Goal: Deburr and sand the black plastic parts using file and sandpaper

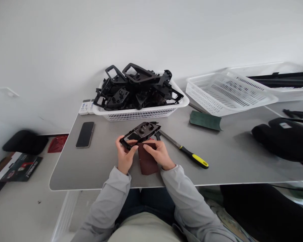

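Note:
A black plastic part (143, 130) with an open frame at one end is held above the grey table by my left hand (125, 156), whose fingers close round its left end. Between the thumb and fingers of my right hand (160, 154) is a dark red-brown sheet (147, 161), its upper edge near the part's lower side. The sheet hangs down toward the table's front edge. Just beyond my right hand lies a file (194, 158) with a black and yellow handle, its blade pointing back toward the part.
A white basket (138, 116) heaped with black plastic parts stands at the back. Left of it are small white boxes (84, 107) and a phone (85, 134). A green curved sheet (206, 120), white baskets (217, 109) and a black bag-like item (277, 141) are on the right.

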A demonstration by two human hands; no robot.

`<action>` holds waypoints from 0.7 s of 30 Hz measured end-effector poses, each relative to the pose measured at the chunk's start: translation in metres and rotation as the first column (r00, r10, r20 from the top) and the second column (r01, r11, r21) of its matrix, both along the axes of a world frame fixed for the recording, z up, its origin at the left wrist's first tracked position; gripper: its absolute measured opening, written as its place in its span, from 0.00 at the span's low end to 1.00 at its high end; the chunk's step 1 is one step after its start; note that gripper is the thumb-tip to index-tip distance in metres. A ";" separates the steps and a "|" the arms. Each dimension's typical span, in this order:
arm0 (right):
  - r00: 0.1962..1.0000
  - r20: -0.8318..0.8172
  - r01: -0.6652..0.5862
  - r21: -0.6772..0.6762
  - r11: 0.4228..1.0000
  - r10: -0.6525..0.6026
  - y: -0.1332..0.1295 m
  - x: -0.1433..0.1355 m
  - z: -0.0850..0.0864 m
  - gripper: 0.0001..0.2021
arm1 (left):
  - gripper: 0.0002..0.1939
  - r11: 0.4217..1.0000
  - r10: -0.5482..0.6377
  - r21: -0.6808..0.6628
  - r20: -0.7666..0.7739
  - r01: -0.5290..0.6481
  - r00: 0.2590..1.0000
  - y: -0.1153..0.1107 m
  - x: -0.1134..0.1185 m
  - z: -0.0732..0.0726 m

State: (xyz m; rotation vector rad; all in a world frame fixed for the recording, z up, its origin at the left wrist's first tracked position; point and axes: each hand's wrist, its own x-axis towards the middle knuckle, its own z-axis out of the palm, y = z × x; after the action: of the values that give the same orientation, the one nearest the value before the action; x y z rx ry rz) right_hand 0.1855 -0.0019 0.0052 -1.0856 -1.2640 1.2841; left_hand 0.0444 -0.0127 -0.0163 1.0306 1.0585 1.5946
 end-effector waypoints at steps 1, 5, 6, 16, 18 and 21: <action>1.000 -0.012 0.019 -0.018 1.000 -0.019 0.000 0.001 0.000 0.08 | 0.32 1.000 0.001 -0.014 0.009 -0.001 1.000 0.000 0.000 -0.001; 0.982 -0.149 0.095 -0.124 0.988 -0.113 0.000 0.006 0.001 0.09 | 0.32 0.996 0.027 -0.083 0.104 -0.018 0.994 0.003 -0.002 -0.004; 0.969 -0.196 0.122 -0.152 0.981 -0.150 0.000 0.007 0.001 0.09 | 0.31 0.994 0.047 -0.103 0.135 -0.033 0.990 0.004 -0.003 -0.004; 0.865 -0.303 0.334 -0.249 0.909 -0.401 0.011 0.021 -0.001 0.10 | 0.35 0.981 0.118 -0.177 0.186 -0.084 0.976 0.007 -0.005 -0.007; 0.864 -0.308 0.331 -0.252 0.909 -0.399 0.011 0.019 -0.002 0.10 | 0.36 0.977 0.146 -0.180 0.184 -0.113 0.972 0.007 -0.005 -0.007; 0.870 -0.315 0.304 -0.264 0.915 -0.380 0.008 0.015 -0.001 0.10 | 0.38 0.969 0.186 -0.200 0.191 -0.148 0.964 0.008 -0.004 -0.007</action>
State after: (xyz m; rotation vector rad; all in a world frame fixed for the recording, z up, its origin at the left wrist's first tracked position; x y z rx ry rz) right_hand 0.2006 0.0065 0.0041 -1.0987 -0.6351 1.2819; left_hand 0.0405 -0.0043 -0.0228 0.6484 1.1473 1.6634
